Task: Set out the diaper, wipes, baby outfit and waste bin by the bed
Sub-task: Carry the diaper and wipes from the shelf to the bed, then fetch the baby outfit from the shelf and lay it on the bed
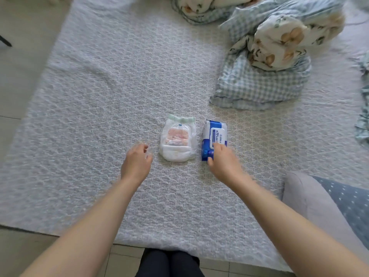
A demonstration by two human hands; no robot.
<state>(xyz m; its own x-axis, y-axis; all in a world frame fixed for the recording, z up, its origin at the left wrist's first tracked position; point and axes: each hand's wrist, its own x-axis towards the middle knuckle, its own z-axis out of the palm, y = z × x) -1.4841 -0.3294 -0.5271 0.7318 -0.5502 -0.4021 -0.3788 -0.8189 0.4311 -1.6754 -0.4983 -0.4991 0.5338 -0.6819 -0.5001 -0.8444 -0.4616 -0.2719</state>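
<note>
A white diaper [178, 137] with a green waistband and a pink print lies flat on the pale quilted bed [119, 86]. Just right of it lies a blue pack of wipes [214, 134] with a white lid. My right hand [224, 161] rests on the near end of the wipes pack, fingers curled over its edge. My left hand [137, 162] hovers left of the diaper with its fingers loosely curled, apart from the diaper and holding nothing. I see no baby outfit or waste bin.
A bunched checked and floral duvet [267, 56] lies at the back right of the bed. A grey pillow [319, 206] with a dotted blue panel sits at the near right. Tiled floor [22, 56] runs along the left and near edges.
</note>
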